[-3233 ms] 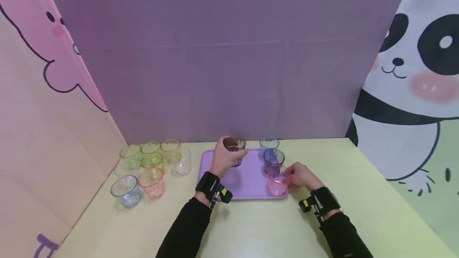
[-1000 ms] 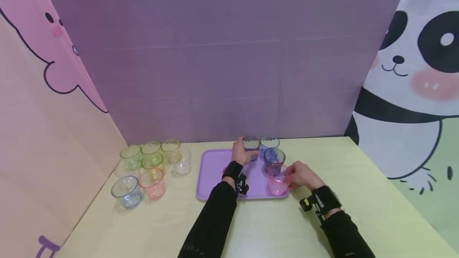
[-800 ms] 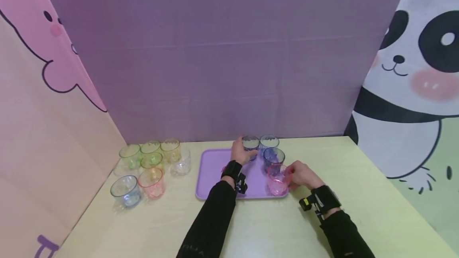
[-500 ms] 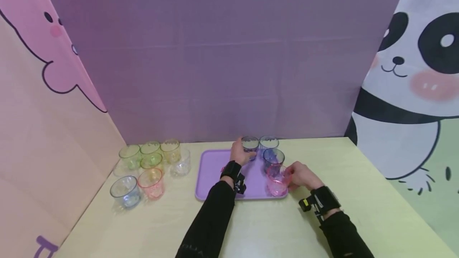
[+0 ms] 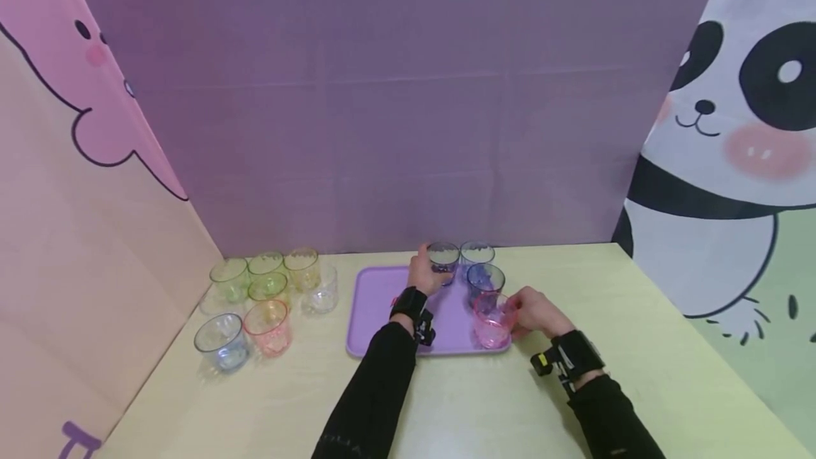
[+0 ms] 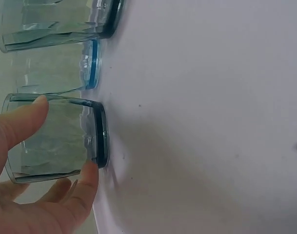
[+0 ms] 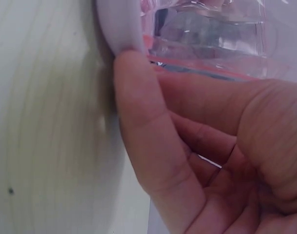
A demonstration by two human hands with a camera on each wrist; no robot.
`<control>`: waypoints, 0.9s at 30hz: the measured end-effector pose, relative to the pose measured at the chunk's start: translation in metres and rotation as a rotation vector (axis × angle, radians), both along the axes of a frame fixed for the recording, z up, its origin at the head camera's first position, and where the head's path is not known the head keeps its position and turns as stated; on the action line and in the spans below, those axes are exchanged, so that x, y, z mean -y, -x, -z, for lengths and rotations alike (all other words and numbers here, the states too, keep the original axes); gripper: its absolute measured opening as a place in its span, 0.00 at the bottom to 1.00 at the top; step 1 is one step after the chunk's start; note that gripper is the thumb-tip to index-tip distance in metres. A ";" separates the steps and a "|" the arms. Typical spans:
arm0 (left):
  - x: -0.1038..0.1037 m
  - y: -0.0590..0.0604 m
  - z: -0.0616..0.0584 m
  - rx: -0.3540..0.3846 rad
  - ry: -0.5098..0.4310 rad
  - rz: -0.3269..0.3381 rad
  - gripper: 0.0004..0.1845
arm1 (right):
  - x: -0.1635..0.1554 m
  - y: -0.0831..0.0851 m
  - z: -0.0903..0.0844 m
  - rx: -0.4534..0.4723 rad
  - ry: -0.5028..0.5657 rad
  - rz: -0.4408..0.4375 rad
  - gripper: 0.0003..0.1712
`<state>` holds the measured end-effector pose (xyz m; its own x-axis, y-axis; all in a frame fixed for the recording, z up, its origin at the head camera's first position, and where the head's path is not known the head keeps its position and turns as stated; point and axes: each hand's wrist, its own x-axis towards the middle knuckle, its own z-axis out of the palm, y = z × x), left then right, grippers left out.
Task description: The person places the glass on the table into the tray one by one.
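My left hand grips a dark grey-blue glass at the back of the purple tray. In the left wrist view, thumb and fingers go round this upright glass, its base right at the tray surface. A light blue glass stands to its right, and a dark blue glass just in front. At the tray's front right corner my right hand holds a pink glass by its right side. In the right wrist view one fingertip meets the tray rim.
Left of the tray several more glasses stand grouped on the pale table: green, yellow, clear, pinkish red and pale blue. A purple backdrop rises behind the table.
Since the earliest frame, my left hand has carried the dark grey-blue glass right and back, beside the light blue one. My right hand has stayed at the pink glass.
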<state>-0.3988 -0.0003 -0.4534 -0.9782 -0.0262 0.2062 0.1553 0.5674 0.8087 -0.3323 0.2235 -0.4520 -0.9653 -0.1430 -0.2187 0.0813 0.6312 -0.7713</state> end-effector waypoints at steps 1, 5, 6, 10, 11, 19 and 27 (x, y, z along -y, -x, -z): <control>0.001 0.000 0.001 -0.008 -0.001 0.000 0.44 | 0.000 0.000 0.000 0.002 0.000 -0.001 0.13; 0.007 -0.003 -0.001 0.014 -0.001 0.014 0.46 | 0.001 -0.001 0.000 0.016 -0.002 0.003 0.12; 0.009 -0.004 -0.002 0.031 0.005 0.017 0.47 | 0.002 -0.002 0.000 0.020 -0.002 0.006 0.13; 0.021 -0.008 -0.008 0.127 0.024 0.007 0.49 | 0.002 -0.002 0.000 0.013 -0.015 0.002 0.13; 0.025 -0.008 -0.009 0.140 0.030 -0.001 0.48 | 0.002 -0.002 -0.001 0.014 -0.011 0.003 0.13; 0.056 -0.014 -0.016 0.127 -0.057 -0.051 0.39 | -0.002 0.001 -0.001 0.031 0.007 -0.001 0.15; 0.081 -0.026 -0.022 0.064 -0.072 -0.068 0.35 | -0.002 0.000 -0.001 0.015 0.001 -0.007 0.14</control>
